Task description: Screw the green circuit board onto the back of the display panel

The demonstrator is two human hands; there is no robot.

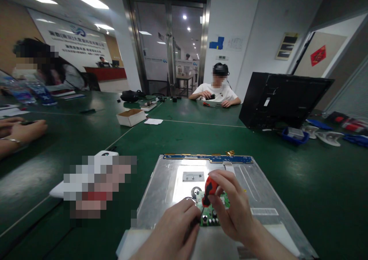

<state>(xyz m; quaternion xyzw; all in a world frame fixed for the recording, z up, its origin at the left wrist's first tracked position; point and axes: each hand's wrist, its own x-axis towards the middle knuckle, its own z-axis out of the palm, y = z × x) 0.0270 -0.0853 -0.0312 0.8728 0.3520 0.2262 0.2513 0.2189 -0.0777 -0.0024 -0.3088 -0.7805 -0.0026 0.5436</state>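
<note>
A silver metal panel (161,179) lies before me on the green table, with a blue circuit strip (201,158) along its far edge. On the panel sits a green circuit board (212,218). My right hand (235,202) grips a red and black screwdriver (211,189), whose shaft points down at the left part of the board. Close beside the shaft, my left hand (181,218) rests at the board's left edge with its fingers closed; what they hold, if anything, is hidden.
A black monitor (284,99) stands at the back right, near a blue tray (295,137). A small open box (131,118) is further back. At left are a white device (94,168), bottles (43,93) and another person's hands (25,131). Someone sits opposite.
</note>
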